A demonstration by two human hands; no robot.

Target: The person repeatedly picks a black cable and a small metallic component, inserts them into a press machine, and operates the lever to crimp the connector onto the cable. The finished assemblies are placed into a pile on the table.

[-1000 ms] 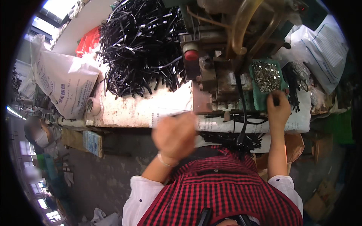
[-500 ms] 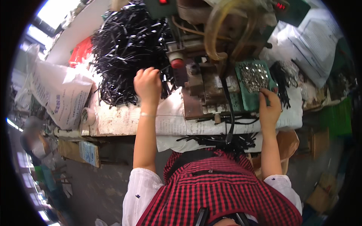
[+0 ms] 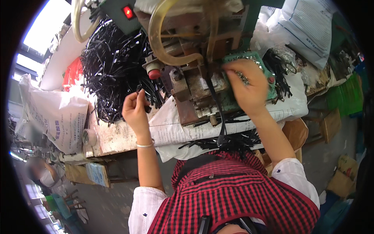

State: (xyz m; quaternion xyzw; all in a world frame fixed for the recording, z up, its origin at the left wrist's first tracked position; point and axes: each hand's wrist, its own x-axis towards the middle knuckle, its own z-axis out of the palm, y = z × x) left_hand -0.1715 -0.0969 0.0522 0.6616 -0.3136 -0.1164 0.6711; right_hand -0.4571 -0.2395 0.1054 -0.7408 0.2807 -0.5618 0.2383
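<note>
My left hand (image 3: 135, 111) is closed, thumb and forefinger pinching a black strip (image 3: 139, 89) at the near edge of a big heap of black strips (image 3: 113, 66). On the right, my right hand (image 3: 249, 87) reaches over a green tray (image 3: 269, 71) of small shiny metal pieces (image 3: 249, 58). Its thumb and fingers come together beside the worn metal block of a bench machine (image 3: 191, 87). Motion blurs this hand, and whatever lies between its fingertips cannot be made out. A black cable (image 3: 217, 97) hangs down the front of the machine.
A red push button (image 3: 154, 74) sits on the machine's left side. White printed sacks stand at left (image 3: 62, 117) and right (image 3: 302, 31). A tape roll (image 3: 89, 137) lies near the table's left corner. More black strips (image 3: 233, 138) hang at the front edge, close to my apron.
My left hand has drawn back from the heap toward me, with a black strip now showing in its fingers. My right hand has moved from the tray's near edge leftward and farther in, toward the machine.
</note>
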